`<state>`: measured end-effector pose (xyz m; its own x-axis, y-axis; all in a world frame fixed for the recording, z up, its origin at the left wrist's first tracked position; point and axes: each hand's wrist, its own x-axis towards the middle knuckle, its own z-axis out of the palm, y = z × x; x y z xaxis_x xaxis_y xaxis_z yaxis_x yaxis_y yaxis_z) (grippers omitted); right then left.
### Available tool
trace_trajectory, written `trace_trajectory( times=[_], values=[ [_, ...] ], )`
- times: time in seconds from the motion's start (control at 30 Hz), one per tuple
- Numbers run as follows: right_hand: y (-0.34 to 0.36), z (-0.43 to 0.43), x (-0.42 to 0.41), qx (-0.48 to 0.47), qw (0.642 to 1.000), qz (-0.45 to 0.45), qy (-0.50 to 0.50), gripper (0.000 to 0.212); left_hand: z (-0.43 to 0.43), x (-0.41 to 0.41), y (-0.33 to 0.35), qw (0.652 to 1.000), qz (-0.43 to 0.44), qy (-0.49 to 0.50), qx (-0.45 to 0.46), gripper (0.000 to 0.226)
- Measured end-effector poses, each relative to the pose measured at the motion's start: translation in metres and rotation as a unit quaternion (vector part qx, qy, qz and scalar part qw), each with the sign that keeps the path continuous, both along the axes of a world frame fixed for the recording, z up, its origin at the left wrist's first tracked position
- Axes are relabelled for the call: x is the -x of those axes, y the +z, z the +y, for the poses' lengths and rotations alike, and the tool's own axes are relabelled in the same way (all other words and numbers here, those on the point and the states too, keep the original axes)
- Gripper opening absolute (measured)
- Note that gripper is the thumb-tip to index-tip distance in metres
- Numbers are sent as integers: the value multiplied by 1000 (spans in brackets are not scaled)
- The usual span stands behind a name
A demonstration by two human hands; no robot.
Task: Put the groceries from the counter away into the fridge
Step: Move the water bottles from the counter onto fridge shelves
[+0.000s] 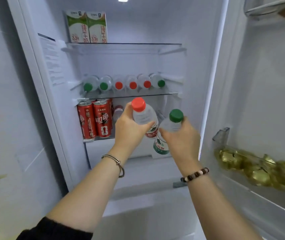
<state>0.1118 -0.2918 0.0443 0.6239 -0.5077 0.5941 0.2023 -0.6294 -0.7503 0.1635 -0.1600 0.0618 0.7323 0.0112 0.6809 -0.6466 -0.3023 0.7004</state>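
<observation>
- The fingers (146,126) of the left hand (129,130) wrap the shoulder of a red-capped water bottle (142,115). The right hand (181,137) curls round the neck of a green-capped water bottle (161,146). Both bottles hang in the air before the lower shelf of the open fridge (34,66), neither set down.
- Both grips sit high, near the caps, so the heavy lower ends hang free. The bottles lean together and seem to meet at mid-body, and a knock there could twist one loose.
- The red cans (95,118) stand just left of the left hand. A careless reach inward could topple them.
- The glass shelf edge (129,95) lies just above the red cap. Lifting could clip it.
- The row of lying bottles (119,84) already spans the middle shelf. Forcing another in may roll one out.
</observation>
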Motion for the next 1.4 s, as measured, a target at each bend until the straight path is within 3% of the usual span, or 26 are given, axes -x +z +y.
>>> trace_trajectory(
  times=[0.23, 0.83, 1.03, 1.1, 1.27, 1.4],
  values=[
    [-2, -14, -68, 10, 993, -113, -39, 51, -16, -83, -15, 999, -19, -22, 37, 54],
    [-17, -24, -135, -30, 985, -154, -72, 52, -32, -170, -50, 988, -141, -20, -60, 55],
    [-18, -27, -135, -92, 986, -119, -76, 91, -35, -182, -47, 973, -190, -11, -128, 58],
    [-23, -29, -136, -97, 985, -122, -79, 86, -35, -190, -50, 969, -187, -18, -159, 60],
    [-35, -30, -141, -70, 982, -152, -82, 44, -40, -205, -55, 949, -190, -19, -249, 50],
    [-44, -31, -147, -83, 982, -143, -90, 34, -43, -211, -59, 919, -212, -30, -331, 62]
  ],
)
